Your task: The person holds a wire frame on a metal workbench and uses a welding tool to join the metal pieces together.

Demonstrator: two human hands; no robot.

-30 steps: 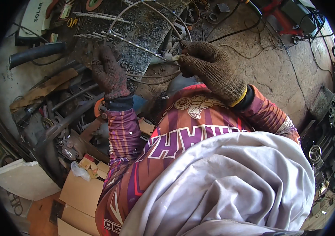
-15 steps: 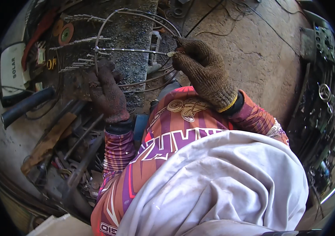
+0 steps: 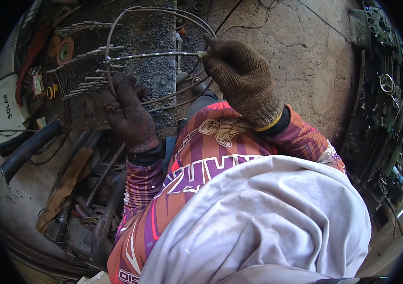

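Note:
A round metal rod frame point(image 3: 110, 40) with several curved rods stands over the work surface. My left hand point(image 3: 130, 111), in a dark brown knit glove, is closed around the frame's left side. A straight crossbar point(image 3: 156, 55) with white marks along it runs from that side to my right hand. My right hand point(image 3: 241, 78), in a brown glove with a yellow cuff edge, pinches a small pale chalk-like piece point(image 3: 202, 54) at the crossbar's right end. Whether its fingers also touch the frame is hidden.
Under the frame lies a rough, speckled metal plate point(image 3: 156, 78). Thin rods point(image 3: 85, 85) and a grinding disc point(image 3: 65, 51) lie to its left, beyond a black tube point(image 3: 31, 149). Metal parts point(image 3: 386, 94) crowd the right side, past the concrete floor point(image 3: 301, 61).
The view has shifted slightly, and the frame and both hands appear a little farther left or up. Both hands keep their hold, with the pale piece still at the crossbar's right end.

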